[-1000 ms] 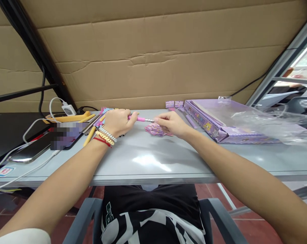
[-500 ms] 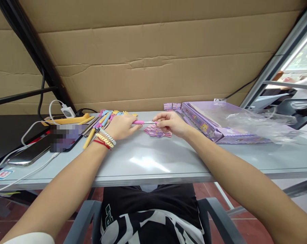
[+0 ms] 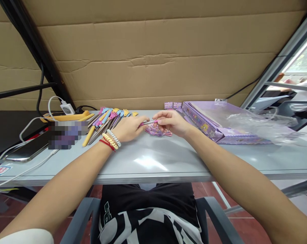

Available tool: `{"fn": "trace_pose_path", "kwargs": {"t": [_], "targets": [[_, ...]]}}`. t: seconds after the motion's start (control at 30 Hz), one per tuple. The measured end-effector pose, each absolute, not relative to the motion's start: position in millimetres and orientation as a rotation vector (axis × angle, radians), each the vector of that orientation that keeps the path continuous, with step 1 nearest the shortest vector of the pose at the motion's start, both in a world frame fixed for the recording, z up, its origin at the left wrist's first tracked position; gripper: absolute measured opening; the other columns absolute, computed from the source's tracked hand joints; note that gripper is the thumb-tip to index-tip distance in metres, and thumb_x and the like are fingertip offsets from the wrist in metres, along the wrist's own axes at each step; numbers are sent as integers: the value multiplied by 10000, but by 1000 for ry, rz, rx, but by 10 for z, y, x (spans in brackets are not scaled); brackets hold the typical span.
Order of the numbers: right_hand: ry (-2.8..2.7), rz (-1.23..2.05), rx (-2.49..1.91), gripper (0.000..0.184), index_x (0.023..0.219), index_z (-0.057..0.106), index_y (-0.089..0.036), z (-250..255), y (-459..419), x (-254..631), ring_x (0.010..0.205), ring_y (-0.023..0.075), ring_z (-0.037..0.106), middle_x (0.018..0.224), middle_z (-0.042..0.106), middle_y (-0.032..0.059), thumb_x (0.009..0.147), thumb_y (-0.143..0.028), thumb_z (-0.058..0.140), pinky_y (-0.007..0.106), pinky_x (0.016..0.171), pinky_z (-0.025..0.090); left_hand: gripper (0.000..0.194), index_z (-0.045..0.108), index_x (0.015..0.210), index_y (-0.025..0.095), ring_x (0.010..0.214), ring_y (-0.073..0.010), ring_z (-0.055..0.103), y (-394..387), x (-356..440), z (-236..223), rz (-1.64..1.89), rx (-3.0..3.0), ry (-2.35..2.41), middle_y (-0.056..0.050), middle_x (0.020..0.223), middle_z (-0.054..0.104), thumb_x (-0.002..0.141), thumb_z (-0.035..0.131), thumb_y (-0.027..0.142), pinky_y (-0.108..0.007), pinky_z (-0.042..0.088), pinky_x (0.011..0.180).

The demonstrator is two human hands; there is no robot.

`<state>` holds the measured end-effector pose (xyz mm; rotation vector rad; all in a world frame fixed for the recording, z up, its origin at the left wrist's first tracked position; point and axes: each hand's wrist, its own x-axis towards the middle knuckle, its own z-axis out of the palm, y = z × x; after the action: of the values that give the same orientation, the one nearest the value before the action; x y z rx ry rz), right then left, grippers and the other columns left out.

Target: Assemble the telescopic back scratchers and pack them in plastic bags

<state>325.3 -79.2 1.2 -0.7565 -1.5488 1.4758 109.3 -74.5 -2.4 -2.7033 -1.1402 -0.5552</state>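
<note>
Between my two hands lies a thin pink pointer stick (image 3: pixel 149 122) with a metal shaft, held level just above the desk. My left hand (image 3: pixel 129 128), with bracelets at the wrist, is closed around its left end. The fingertips of my right hand (image 3: pixel 173 122) pinch the pink right end. Just below and behind the stick, small pink-purple printed cards (image 3: pixel 158 131) lie in a loose pile, partly hidden by my fingers. Left of my left hand is a heap of coloured sticks (image 3: pixel 106 118) with metal shafts and small hand-shaped ends.
A purple printed box (image 3: pixel 201 122) with clear plastic wrapping (image 3: pixel 260 118) occupies the right side of the desk (image 3: pixel 143 162). On the left are a phone (image 3: pixel 28 149), white cables, a charger plug (image 3: pixel 67 108) and a yellow tool (image 3: pixel 66 117). Cardboard (image 3: pixel 153 67) stands behind.
My left hand has moved slightly right and turned, covering more of the stick's pink handle. The gap between my hands is smaller. My right hand stays almost in place, still pinching the other end.
</note>
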Motion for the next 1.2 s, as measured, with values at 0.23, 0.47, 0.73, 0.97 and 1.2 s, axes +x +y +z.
{"fn": "trace_pose_path", "kwargs": {"t": [0.23, 0.47, 0.73, 0.97, 1.2], "targets": [[-1507, 1432, -707, 327, 842, 629, -133, 9, -800, 3248, 432, 105, 558, 693, 701, 33, 602, -305, 768, 202, 329, 354, 393, 597, 1264, 233, 881, -193, 650, -759, 1108, 1, -696, -2872, -1059, -57, 1026, 721, 966, 374, 358, -285, 445, 771], [-1530, 1293, -878, 359, 770, 589, -143, -59, -738, 3220, 357, 82, 523, 638, 703, 48, 668, -424, 788, 184, 300, 322, 369, 683, 968, 229, 691, -171, 579, -786, 1128, 20, -635, -2809, -1170, -36, 807, 693, 955, 353, 395, -260, 372, 628], [-1387, 1400, -705, 445, 803, 612, -151, -67, -776, 3179, 404, 123, 599, 687, 728, 47, 539, -398, 870, 192, 310, 402, 445, 603, 672, 188, 589, -143, 491, -762, 1141, 34, -826, -2760, -1231, -12, 627, 590, 950, 349, 425, -274, 314, 577], [-1275, 1225, -757, 460, 681, 613, -128, -103, -737, 3041, 379, 92, 564, 611, 678, 53, 587, -520, 834, 178, 301, 396, 399, 632, 1119, 212, 726, -193, 624, -728, 1172, -29, -811, -2726, -1241, -56, 846, 709, 974, 308, 396, -281, 395, 643], [-886, 917, -830, 417, 667, 491, -169, 137, -590, 3474, 338, 42, 482, 500, 552, -43, 755, -491, 741, 152, 291, 334, 394, 679, 982, 254, 825, -228, 661, -553, 731, 163, -569, -2459, -1451, -61, 915, 741, 940, 321, 411, -287, 396, 641]]}}
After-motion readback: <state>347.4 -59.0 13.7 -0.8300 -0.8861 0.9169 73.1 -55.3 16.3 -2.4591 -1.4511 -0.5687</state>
